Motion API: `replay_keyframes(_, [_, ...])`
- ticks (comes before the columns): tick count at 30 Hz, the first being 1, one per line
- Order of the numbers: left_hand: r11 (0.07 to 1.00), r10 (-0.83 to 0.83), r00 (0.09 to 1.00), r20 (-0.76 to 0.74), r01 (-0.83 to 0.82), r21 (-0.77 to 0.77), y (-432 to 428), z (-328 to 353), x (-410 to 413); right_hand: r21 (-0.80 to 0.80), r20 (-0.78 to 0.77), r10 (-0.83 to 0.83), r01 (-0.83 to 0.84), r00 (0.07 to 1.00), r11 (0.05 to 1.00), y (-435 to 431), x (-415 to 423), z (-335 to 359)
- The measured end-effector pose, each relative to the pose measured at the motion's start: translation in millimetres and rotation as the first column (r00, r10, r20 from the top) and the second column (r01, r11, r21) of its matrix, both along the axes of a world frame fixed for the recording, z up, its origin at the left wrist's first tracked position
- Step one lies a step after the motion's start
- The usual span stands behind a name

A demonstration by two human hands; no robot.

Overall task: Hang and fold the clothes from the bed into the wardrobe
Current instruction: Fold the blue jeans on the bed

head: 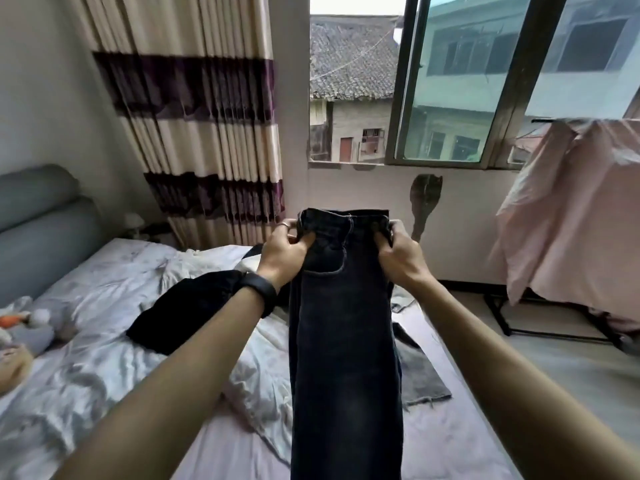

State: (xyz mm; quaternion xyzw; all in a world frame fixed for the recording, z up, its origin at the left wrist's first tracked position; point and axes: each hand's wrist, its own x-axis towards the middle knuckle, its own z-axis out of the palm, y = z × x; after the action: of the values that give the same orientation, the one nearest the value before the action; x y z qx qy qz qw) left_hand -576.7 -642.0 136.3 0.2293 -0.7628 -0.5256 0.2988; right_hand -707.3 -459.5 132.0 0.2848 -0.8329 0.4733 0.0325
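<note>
Denim, nearly black: the jeans [344,323] hang in the air above the bed [104,358], held up by the waistband. The left hand [282,251] grips the left end of the waistband and the right hand [401,252] grips the right end. On both hands the fingers [306,239] are curled into the cloth, so both are closed on the jeans. The two hands are at the same height and equally near to the garment; neither one leads.

The long axis of the jeans goes from the hands, at the far side, straight down toward the near edge of the view. The lower end is cut off there.

I judge that the next move must bring the hanging legs up to the waistband, or lay them flat on the bed. A black garment [180,306] lies on the bed at the left and a grey cloth [419,372] at the right. The wardrobe is not in view.
</note>
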Motion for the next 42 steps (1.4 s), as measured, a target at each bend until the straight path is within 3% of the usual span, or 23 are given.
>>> replay_keyframes(10, [0.992, -0.107, 0.902, 0.418, 0.065, 0.113, -114, -272, -136, 0.304, 0.285, -0.108, 0.018, 0.953, 0.953, -112, -140, -269])
replay_keyframes(13, [0.998, -0.053, 0.869, 0.492, 0.024, 0.065, -141, -308, -183, 0.264, 0.355, -0.157, 0.062, 0.922, 0.963, -145, -180, -313])
replay_keyframes(16, [0.992, -0.049, 0.882, 0.468, -0.013, 0.129, -164, -345, -249, 0.176, 0.432, -0.194, 0.128, 0.881, 0.976, -175, -223, -351])
replay_keyframes(19, [0.971, -0.126, 0.913, 0.389, 0.033, 0.237, -179, -392, -300, 0.041, 0.565, -0.077, 0.065, 0.821, 0.997, -184, -249, -392])
replay_keyframes(21, [0.964, -0.199, 0.877, 0.437, 0.094, 0.250, -178, -431, -309, 0.105, 0.624, -0.062, -0.005, 0.779, 0.995, -168, -244, -429])
replay_keyframes(26, [0.948, -0.287, 0.751, 0.594, 0.132, 0.291, -122, -530, -238, 0.269, 0.708, -0.185, -0.018, 0.682, 0.963, -84, -153, -531])
replay_keyframes(32, [0.949, -0.184, 0.616, 0.766, -0.090, 0.301, 9, -602, -48, 0.515, 0.675, -0.463, 0.083, 0.574, 0.853, 54, 43, -597])
replay_keyframes(36, [0.898, -0.202, 0.473, 0.858, -0.261, 0.355, 97, -612, 87, 0.616, 0.588, -0.497, 0.045, 0.638, 0.787, 138, 164, -606])
replay_keyframes(39, [0.890, -0.209, 0.424, 0.881, -0.292, 0.351, 143, -615, 151, 0.673, 0.528, -0.537, 0.061, 0.659, 0.737, 174, 216, -611])
replay_keyframes(42, [0.922, -0.162, 0.397, 0.903, -0.266, 0.282, 169, -617, 184, 0.582, 0.688, -0.433, -0.086, 0.582, 0.809, 190, 238, -615])
